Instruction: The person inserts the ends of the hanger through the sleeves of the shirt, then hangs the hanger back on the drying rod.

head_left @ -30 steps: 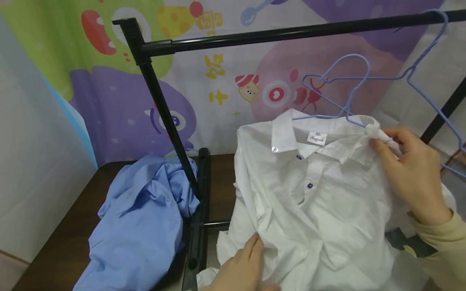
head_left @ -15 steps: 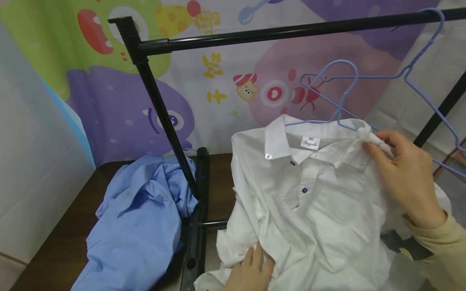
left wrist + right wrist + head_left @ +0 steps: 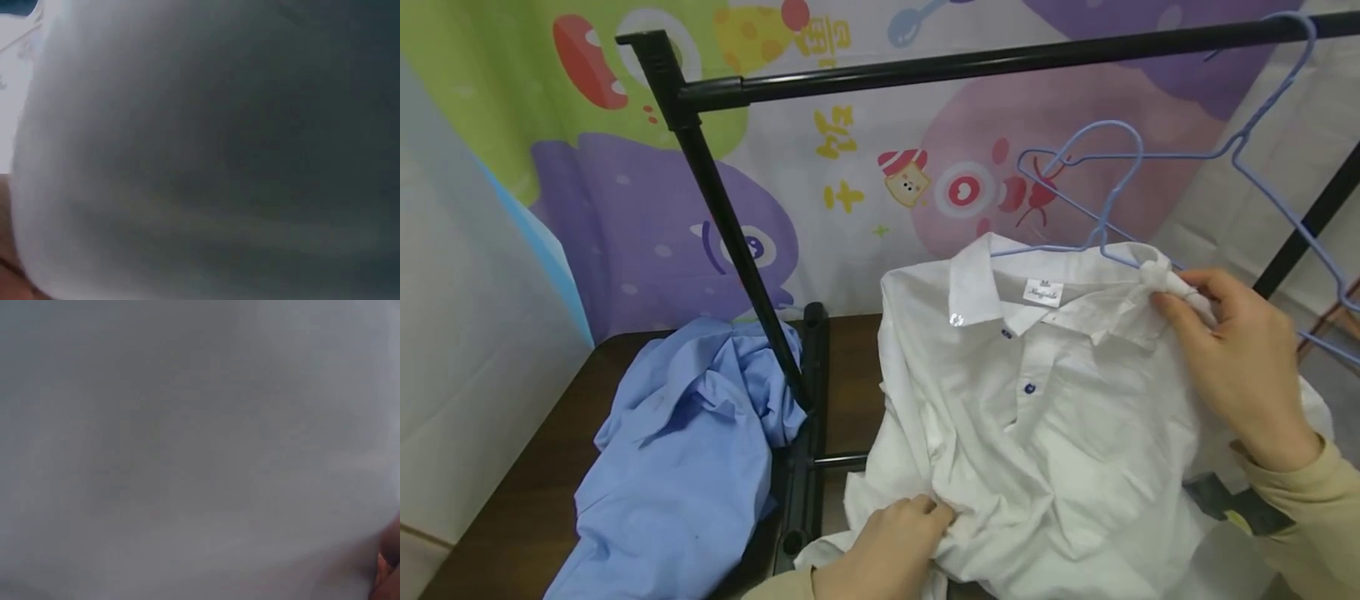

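Observation:
A white button shirt [image 3: 1112, 442] with blue buttons and a neck label hangs on a blue wire hanger [image 3: 1108, 221], whose hook rises free above the collar. My right hand [image 3: 1247, 367] pinches the bunched cloth at the shirt's shoulder, beside the collar, over the hanger's arm. Low on the shirt's left side in the head view, my left hand [image 3: 895, 542] grips a fold of the front with curled fingers. Blurred pale cloth fills most of the left wrist view, and likewise the right wrist view, where a bit of finger [image 3: 389, 569] shows at the corner.
A black clothes rack [image 3: 865, 75] stands behind, its bar crossing above the shirt. A second blue hanger [image 3: 1240, 150] hangs on the bar at right. A crumpled blue shirt [image 3: 677, 467] lies on the dark brown table [image 3: 497, 508] at left. Behind is a printed curtain [image 3: 842, 275].
My left hand has moved from resting with extended fingers on the shirt to gripping a fold of its front. My right hand keeps its hold; the shirt and hanger sit slightly lower and further left.

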A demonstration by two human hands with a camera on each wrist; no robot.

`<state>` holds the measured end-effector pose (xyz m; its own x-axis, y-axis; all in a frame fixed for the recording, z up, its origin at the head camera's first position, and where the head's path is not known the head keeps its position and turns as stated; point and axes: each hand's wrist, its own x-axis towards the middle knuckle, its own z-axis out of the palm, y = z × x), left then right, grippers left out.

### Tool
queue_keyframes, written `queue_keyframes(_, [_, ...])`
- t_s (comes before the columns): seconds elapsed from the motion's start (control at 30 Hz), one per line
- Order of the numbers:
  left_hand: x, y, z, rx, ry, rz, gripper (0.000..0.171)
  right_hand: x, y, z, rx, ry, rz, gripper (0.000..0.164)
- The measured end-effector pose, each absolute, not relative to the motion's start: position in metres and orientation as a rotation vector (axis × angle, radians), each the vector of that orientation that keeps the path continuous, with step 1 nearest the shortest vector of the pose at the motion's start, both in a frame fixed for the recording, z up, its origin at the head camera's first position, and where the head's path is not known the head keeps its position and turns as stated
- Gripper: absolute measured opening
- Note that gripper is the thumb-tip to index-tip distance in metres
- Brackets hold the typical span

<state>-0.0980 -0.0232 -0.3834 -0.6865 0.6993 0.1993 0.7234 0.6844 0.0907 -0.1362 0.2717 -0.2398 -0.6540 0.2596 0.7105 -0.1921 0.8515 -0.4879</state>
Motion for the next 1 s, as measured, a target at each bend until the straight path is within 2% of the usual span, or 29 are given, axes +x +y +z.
queue_keyframes(0.3, [-0.111,-0.036,-0.345,-1.046,-2.631,-0.556,0.046,-0.146,0.279,-0.223,-0.075,-1.966,0.637,0.027])
queue_keyframes(0.43, [-0.126,-0.039,-0.332,-0.951,-2.495,-0.628,0.042,-0.153,0.285,-0.208,-0.13,-1.91,0.652,0.029])
queue_keyframes(0.67, [-0.165,-0.037,-0.322,-0.834,-2.354,-0.704,0.035,-0.171,0.295,-0.186,-0.19,-1.882,0.745,0.02])
queue_keyframes(0.87, [-0.192,-0.029,-0.319,-0.82,-2.349,-0.69,0.031,-0.187,0.299,-0.179,-0.205,-1.894,0.614,0.029])
queue_keyframes(1.0, [-0.208,-0.022,-0.315,-0.818,-2.377,-0.662,0.028,-0.192,0.301,-0.178,-0.206,-1.899,0.569,0.029])
